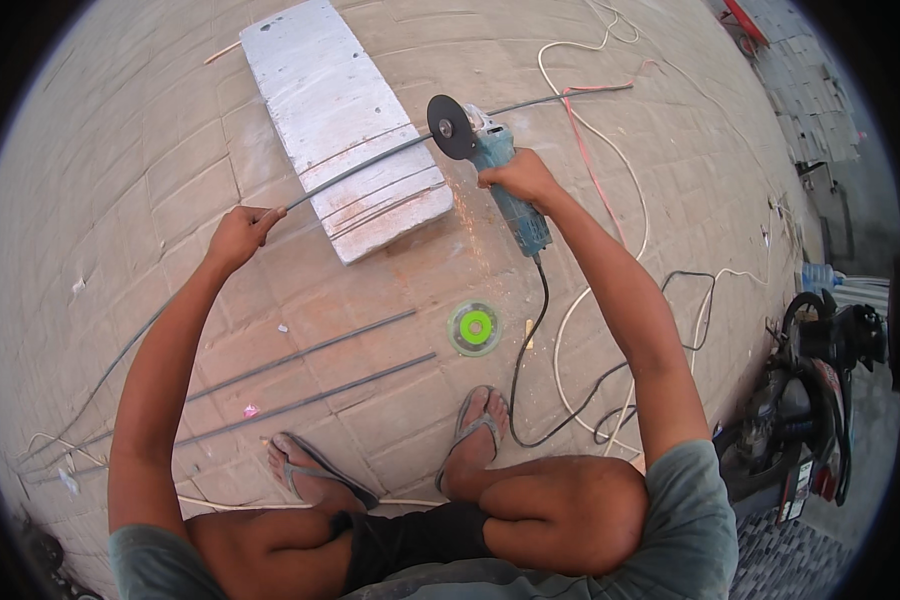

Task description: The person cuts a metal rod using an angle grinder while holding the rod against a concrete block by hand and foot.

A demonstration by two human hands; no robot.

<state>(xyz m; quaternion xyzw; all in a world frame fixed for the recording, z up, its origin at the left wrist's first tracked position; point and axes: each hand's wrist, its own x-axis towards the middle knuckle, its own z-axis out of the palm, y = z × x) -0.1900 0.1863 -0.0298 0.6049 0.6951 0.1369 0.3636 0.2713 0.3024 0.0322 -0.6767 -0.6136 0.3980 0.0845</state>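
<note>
My right hand (pixel 522 180) is wrapped round the body of a teal angle grinder (pixel 515 215). Its dark cutting disc (pixel 450 128) meets a long grey metal rod (pixel 370 161) just past the right edge of a pale concrete slab (pixel 320 90). Orange sparks fall below the disc toward the paving. My left hand (pixel 242 238) grips the rod left of the slab, fingers closed round it. The rod lies slantwise across the slab, and its far end reaches out to the right beyond the grinder. Grooves and reddish dust mark the slab's near end.
Two cut rods (pixel 310 397) lie on the paving before my sandalled feet (pixel 475 425). Near them is a round disc with a bright green centre (pixel 475 327). The grinder's black cord (pixel 518 385) and a white cable (pixel 638 190) loop at right. A motorcycle (pixel 815 400) stands far right.
</note>
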